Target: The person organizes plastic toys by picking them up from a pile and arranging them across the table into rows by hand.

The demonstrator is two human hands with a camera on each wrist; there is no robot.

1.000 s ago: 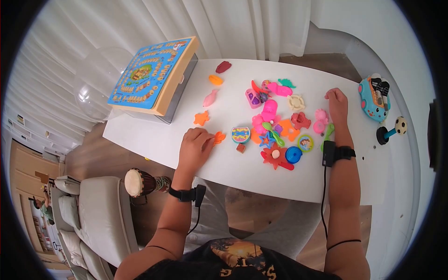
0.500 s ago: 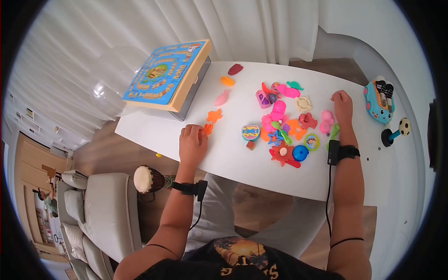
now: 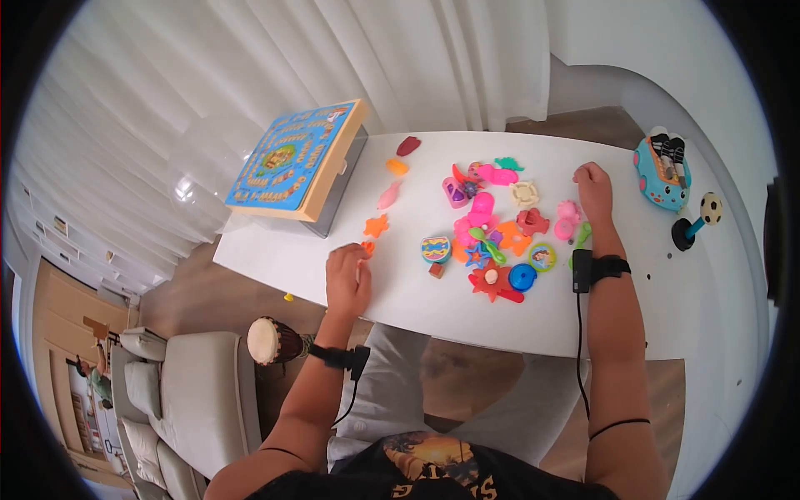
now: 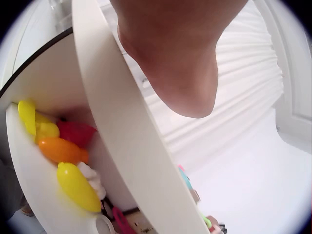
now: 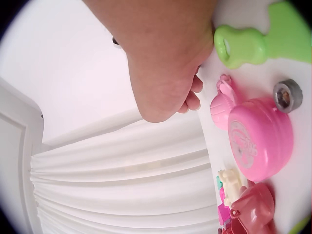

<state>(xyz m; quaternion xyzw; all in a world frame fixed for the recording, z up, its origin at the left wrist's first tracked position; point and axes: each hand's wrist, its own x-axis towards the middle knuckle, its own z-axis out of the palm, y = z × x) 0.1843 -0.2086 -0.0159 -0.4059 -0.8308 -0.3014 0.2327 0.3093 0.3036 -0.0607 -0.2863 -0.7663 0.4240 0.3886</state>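
At the table's left part, my left hand (image 3: 347, 279) has its fingers curled at a small orange toy piece (image 3: 367, 247), which is partly hidden by them. An orange star-like piece (image 3: 377, 226) lies just beyond. Further up the same line lie a pink toy (image 3: 389, 195), a yellow-orange piece (image 3: 397, 167) and a dark red piece (image 3: 408, 147). My right hand (image 3: 595, 196) rests on the table, loosely curled and holding nothing. Near it are a pink round toy case (image 5: 261, 139) and a green toy handle (image 5: 243, 46).
Colourful toys crowd the table's middle, among them a blue round lid (image 3: 522, 277) and a red spiky piece (image 3: 490, 281). A blue board-game box (image 3: 292, 158) stands back left. A turquoise toy (image 3: 662, 175) stands right. A drum (image 3: 273, 340) is on the floor.
My left hand has moved left with the small orange piece, bringing it from the right of the orange star-like piece to just in front of it. My right hand stays put; the head view has shifted.
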